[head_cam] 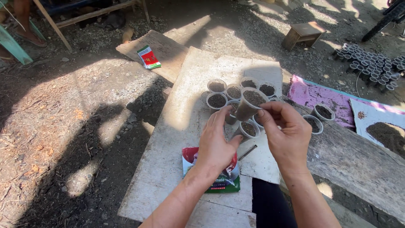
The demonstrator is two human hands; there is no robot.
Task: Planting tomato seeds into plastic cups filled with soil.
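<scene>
**Soil-filled cup held tilted over the board**

The left hand [216, 141] was closed around the lower wall of a small clear plastic cup [249, 106] filled with dark soil, holding it tilted with its mouth toward the right hand [283, 134]. The right hand's fingertips [262, 113] were pinched together at the cup's rim; whether they held anything I could not tell.

Judgement: the cup looked thin-walled and light, with the soil giving most of its weight. It would likely buckle if squeezed and spill if tipped further, so a loose hold low on the wall seemed best.

Just beyond the hands, more soil-filled cups [217, 100] stood clustered on a weathered wooden board [185, 105]. A seed packet [225, 182] lay under the left wrist, and a dark nail-like stick [247, 152] between the hands.
</scene>
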